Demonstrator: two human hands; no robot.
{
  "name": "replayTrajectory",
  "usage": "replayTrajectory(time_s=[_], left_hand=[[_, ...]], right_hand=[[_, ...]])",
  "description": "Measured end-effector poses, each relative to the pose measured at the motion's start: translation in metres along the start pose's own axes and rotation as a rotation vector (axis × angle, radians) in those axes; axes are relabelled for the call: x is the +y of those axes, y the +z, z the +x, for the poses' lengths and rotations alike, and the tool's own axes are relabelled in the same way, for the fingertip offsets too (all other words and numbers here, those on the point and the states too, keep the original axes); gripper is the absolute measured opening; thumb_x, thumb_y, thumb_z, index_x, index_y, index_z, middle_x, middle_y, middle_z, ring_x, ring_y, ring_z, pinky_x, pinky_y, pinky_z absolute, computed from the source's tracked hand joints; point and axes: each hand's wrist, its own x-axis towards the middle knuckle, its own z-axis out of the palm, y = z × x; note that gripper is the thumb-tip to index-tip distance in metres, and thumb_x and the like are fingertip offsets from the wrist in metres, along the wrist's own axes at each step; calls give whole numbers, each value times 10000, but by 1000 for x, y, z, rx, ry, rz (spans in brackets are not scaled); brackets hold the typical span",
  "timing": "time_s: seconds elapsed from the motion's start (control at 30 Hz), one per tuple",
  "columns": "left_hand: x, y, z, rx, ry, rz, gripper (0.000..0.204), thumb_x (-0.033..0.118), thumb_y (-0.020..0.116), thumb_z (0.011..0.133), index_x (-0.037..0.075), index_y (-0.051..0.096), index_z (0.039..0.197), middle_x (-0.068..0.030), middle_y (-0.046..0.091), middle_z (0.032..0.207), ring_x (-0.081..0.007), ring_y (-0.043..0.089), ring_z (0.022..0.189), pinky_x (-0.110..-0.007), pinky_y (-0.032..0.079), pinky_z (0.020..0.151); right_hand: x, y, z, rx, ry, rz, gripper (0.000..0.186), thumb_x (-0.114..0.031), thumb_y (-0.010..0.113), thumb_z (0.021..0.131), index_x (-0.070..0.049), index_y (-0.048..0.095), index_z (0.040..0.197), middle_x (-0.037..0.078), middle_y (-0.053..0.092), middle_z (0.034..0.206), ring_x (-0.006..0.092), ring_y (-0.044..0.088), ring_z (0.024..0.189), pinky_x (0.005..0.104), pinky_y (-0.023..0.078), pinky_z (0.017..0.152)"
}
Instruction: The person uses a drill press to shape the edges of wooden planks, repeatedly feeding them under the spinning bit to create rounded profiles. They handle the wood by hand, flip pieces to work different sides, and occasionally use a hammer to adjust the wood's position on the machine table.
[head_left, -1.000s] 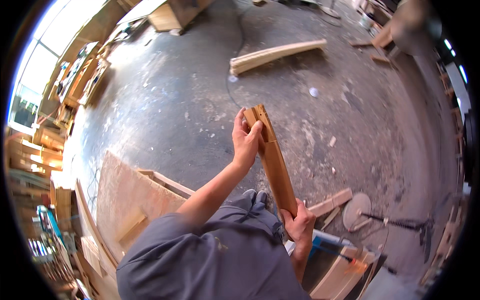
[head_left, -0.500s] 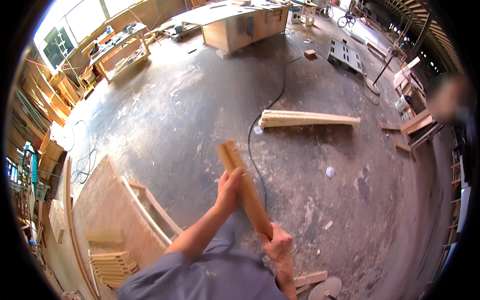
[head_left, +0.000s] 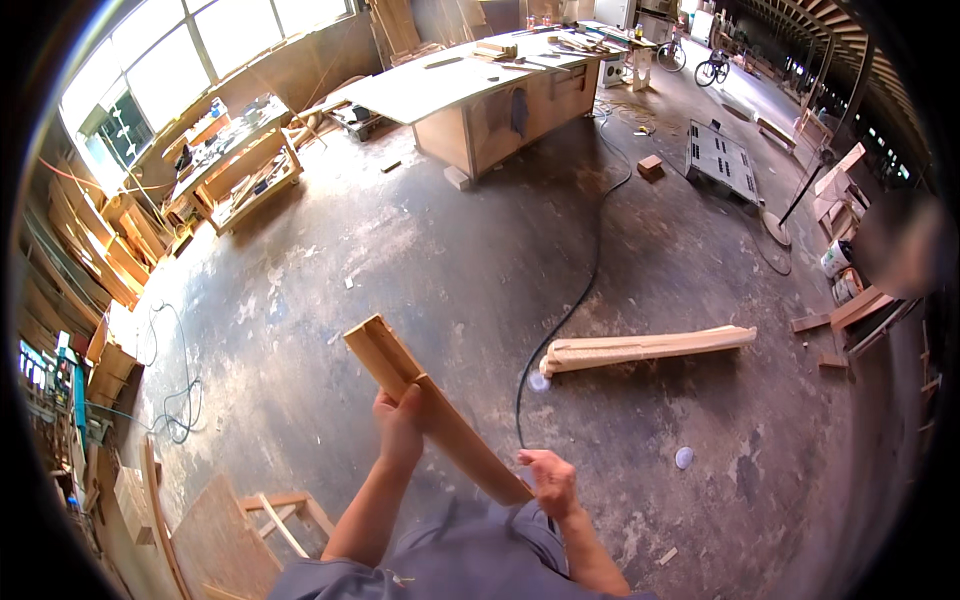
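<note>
— What did the hands have?

— The left hand (head_left: 400, 432) was wrapped around a grooved wooden plank (head_left: 432, 418) near its middle; the right hand (head_left: 548, 482) gripped its lower end. The plank slanted above the concrete floor (head_left: 420, 270).

— And the room around the plank?

— Beyond it, a black cable (head_left: 580, 300) ran toward a big workbench (head_left: 470, 90). To its right lay a pale board (head_left: 645, 348). Far left of it, a shelf cart (head_left: 235, 165) held tools under the windows (head_left: 180, 60).
</note>
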Motion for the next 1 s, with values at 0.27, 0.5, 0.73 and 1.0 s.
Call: replayTrajectory(time_s=[0.27,0.5,0.73,1.0], left_hand=[[1,25,255,216,321,191,338,52,789,923,17,654,1231,-54,726,1096,-145,682,939,-303,553,875],[49,84,451,307,476,603,250,35,735,983,16,646,1216,-41,712,1089,-133,656,1006,-283,512,920],[22,103,660,395,286,634,236,145,722,1022,6,659,1202,-56,717,1103,-154,649,1014,-306,503,920],[-10,108,1001,517,183,512,430,220,735,1019,-54,638,1336,-117,729,1204,-185,645,1102,-350,504,984]], right_hand=[[145,-44,196,87,62,-505,139,-98,686,933,-41,779,1020,154,755,978,347,748,912,437,608,836],[225,-68,445,-57,40,-599,111,-89,705,901,-53,783,970,149,755,918,359,747,852,455,607,765],[238,-75,727,-181,-104,-553,141,-97,755,885,-75,780,1022,111,760,966,321,750,889,424,615,781],[294,-35,1014,-232,-96,-546,135,-74,721,919,-77,784,1037,128,767,1005,328,750,901,411,610,792]])
